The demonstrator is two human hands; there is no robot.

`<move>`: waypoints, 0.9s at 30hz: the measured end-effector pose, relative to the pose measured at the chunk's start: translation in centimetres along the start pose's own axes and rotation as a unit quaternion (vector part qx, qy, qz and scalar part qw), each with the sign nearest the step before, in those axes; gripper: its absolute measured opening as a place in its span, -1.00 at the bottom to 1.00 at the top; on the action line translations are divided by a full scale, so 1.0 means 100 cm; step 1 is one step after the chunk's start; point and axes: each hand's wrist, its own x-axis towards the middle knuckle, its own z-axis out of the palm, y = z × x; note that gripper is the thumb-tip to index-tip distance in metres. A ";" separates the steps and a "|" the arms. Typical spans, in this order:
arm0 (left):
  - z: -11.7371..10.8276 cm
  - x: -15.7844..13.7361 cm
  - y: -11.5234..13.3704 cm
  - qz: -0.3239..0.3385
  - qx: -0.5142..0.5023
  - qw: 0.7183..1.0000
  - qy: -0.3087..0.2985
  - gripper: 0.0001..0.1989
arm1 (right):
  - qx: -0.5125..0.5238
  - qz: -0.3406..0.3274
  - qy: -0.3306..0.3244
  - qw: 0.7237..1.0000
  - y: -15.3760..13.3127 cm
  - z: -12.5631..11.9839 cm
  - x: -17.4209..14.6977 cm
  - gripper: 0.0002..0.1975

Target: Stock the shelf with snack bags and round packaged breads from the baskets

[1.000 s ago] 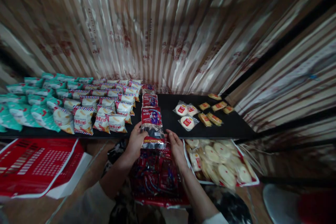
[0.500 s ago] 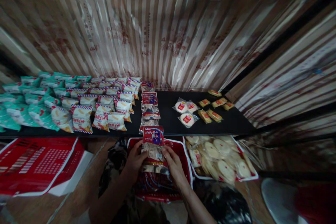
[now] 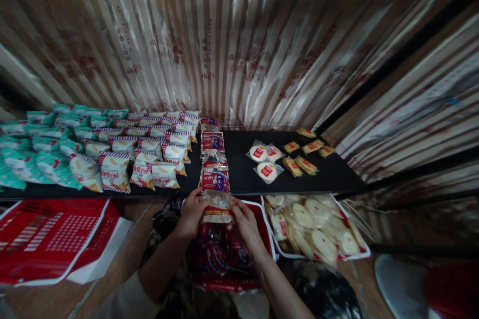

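Along the middle of a black shelf point(image 3: 241, 159), a column of red packets point(image 3: 212, 141) has been laid out from back to front, and this line is judged nearly complete. At the front edge, one further packet point(image 3: 216, 184) is held in line with the column, its printed upper part over the shelf, its lower end projecting beyond; whether any weight is being borne by the shelf cannot be told. Its left side is pinched by the left hand point(image 3: 192, 213), its right side by the right hand point(image 3: 244, 217), the fingers of both partly curled, with neither grip released. More stock point(image 3: 213, 251) is seen in a red basket point(image 3: 224, 284) below, so part of the work appears left. White bags point(image 3: 115, 170) are already ranked at left.
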 end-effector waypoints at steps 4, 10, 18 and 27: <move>0.001 0.012 0.004 0.010 -0.009 1.000 0.008 -0.40 | -0.002 -0.010 0.001 1.000 -0.001 0.001 0.004 -0.45; 0.002 0.024 0.007 0.017 0.007 1.000 0.020 -0.41 | -0.021 -0.049 -0.007 0.999 0.001 -0.001 0.013 -0.39; -0.002 0.045 0.000 0.091 0.073 0.992 0.046 -0.45 | -0.084 -0.107 -0.026 0.990 0.012 -0.006 0.037 -0.51; -0.005 0.050 -0.006 0.120 0.109 0.985 0.061 -0.48 | -0.282 -0.239 0.089 0.925 -0.015 -0.001 0.076 -0.54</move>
